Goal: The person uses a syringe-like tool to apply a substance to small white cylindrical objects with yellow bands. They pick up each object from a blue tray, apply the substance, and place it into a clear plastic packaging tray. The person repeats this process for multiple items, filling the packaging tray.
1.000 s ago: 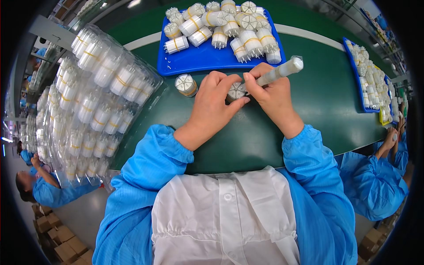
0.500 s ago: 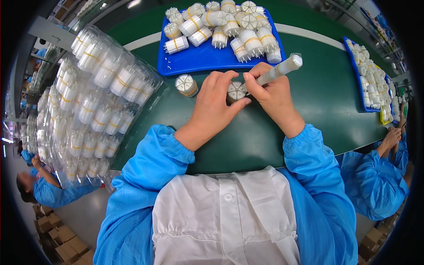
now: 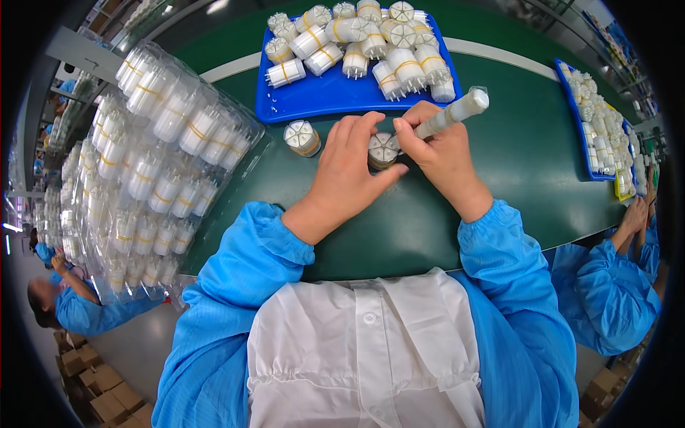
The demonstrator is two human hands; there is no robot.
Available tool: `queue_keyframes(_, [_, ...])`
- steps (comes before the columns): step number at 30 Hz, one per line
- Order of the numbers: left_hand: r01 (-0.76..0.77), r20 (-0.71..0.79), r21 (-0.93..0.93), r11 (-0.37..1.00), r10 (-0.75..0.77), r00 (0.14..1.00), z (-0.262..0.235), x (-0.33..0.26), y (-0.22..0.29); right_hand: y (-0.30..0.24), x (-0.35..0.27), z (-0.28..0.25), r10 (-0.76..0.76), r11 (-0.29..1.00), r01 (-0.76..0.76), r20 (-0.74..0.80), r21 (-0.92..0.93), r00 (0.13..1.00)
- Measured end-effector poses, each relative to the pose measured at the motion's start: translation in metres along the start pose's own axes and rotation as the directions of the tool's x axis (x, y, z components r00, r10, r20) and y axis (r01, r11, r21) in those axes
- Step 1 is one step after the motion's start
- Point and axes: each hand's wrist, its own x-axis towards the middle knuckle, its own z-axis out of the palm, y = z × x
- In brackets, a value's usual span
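The left hand (image 3: pixel 349 171) has its grip closed around a small round white bundle with a segmented top (image 3: pixel 383 148), thumb and fingers touching its sides as it stands on the green bench (image 3: pixel 528 157) just in front of the blue plastic tray (image 3: pixel 335 93) at the far edge. The right hand (image 3: pixel 442 153) grips a slim white tube-shaped tool (image 3: pixel 457 113), its tip at the bundle's top. A second round bundle (image 3: pixel 301 137) stands just left. Clear blister trays of white cylinders (image 3: pixel 157 171) cover the left edge.

Left hand (image 3: pixel 347 173) and right hand (image 3: pixel 437 152) side by side, fingers curled, fingertips together.
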Motion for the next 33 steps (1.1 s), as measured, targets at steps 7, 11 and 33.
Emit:
queue_keyframes(7, [0.075, 0.055, -0.184, 0.98, -0.066, 0.996, 0.001, -0.005, -0.003, -0.004, 0.003, -0.007, 0.0, 0.999, 0.001, -0.008, 0.039, 1.0])
queue_keyframes(11, [0.055, 0.121, -0.211, 0.976, -0.03, 0.992, -0.003, -0.001, 0.002, 0.001, 0.001, -0.007, -0.006, 1.0, 0.005, 0.039, 0.019, 0.999])
queue_keyframes(33, [0.188, -0.189, 0.479, 0.857, -0.108, 0.976, -0.084, -0.036, 0.004, -0.012, -0.009, 0.009, -0.057, 0.998, 0.057, 0.028, 0.0, 0.998])
